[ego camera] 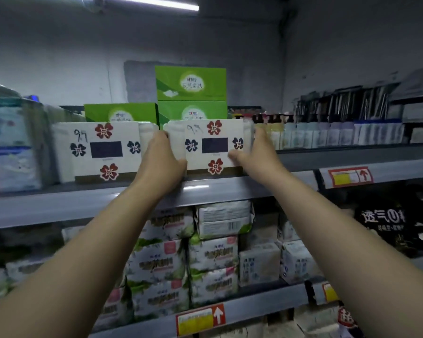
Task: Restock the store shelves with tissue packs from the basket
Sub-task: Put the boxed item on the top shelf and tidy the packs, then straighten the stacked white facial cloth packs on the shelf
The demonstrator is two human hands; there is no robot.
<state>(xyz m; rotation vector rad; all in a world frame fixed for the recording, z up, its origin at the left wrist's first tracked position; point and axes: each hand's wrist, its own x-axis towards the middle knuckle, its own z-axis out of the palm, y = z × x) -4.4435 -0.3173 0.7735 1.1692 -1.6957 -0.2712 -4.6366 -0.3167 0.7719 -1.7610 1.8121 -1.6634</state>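
Your left hand (163, 158) and right hand (258, 154) grip the two ends of the tissue pack (214, 145). It stands on the upper shelf (59, 203), long axis running left-right, printed face toward you, just beside a matching pack (103, 150).

A single wide-angle camera, worn on the head, faces the shelving almost square-on. It is close enough that both outstretched arms reach it: the left hand (160, 157) and right hand (257, 154) meet on a tissue pack (214, 145) at the front edge of the upper shelf (59, 203), mid-frame. The view spans from the ceiling lamp (152, 2) down to the lower shelf (266, 304). The lens bows the shelf edges.
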